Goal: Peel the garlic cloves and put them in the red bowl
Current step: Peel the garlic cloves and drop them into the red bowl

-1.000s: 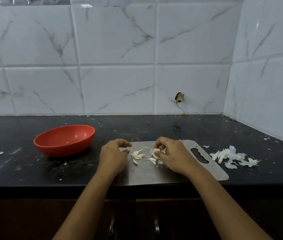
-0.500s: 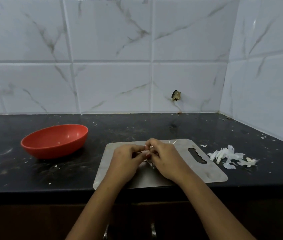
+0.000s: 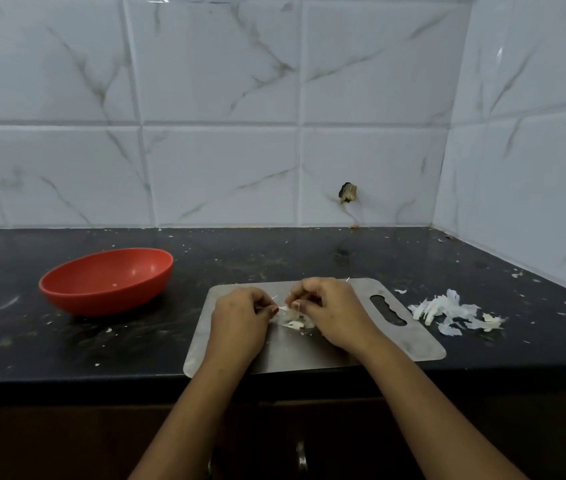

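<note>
The person stands at a black counter (image 3: 309, 258) with both arms reaching onto a steel board (image 3: 309, 353) that lies at the front edge, its handle slot to the right. Both hands meet over the middle of the board. The left hand (image 3: 240, 322) is curled, knuckles up, with thumb and forefinger drawn together at the tip. The right hand (image 3: 331, 311) is curled the same way, its fingertips bunched and turned toward the left. Between the two sets of fingertips sits a small pale clove (image 3: 283, 308), pinched from both sides and held just above the board. It is too small to tell how much skin is on it. Right under the hands a few pale scraps (image 3: 296, 323) lie on the steel. The red bowl (image 3: 66, 289) sits on the counter to the left of the board, near it but not touching, mouth up and tilted a little toward the person. To the right, just off the board, there is a loose heap of white peels (image 3: 454, 313), and fine flecks are scattered over the dark surface. Behind it all rises a white marbled tile wall (image 3: 219, 174) with a small broken hole (image 3: 347, 194) low down.
</note>
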`<action>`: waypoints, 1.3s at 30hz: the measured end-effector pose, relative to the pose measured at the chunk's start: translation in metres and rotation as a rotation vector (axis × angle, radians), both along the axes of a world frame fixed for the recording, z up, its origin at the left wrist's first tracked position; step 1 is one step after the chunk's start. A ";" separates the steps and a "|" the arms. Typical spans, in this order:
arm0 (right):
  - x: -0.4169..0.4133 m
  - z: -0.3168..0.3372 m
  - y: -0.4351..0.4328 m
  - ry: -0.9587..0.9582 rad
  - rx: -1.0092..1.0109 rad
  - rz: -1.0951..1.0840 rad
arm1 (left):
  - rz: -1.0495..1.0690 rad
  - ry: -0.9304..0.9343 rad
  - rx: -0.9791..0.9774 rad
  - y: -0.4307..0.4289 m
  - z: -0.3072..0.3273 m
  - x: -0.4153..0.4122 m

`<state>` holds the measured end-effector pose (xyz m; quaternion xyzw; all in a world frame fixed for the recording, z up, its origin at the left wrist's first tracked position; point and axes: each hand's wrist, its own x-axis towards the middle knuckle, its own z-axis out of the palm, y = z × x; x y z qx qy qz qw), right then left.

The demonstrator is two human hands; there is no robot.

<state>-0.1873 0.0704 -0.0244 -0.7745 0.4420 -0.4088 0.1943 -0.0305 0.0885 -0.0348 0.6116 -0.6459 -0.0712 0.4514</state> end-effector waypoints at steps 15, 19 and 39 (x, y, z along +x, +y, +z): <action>0.007 -0.006 -0.005 0.179 -0.053 -0.029 | -0.042 -0.099 0.054 -0.002 -0.002 -0.002; 0.005 -0.001 -0.007 0.100 -0.041 0.010 | -0.144 -0.109 0.078 -0.001 -0.002 -0.003; -0.012 0.045 -0.016 0.318 0.236 0.077 | -0.040 -0.013 -0.001 0.000 -0.002 -0.001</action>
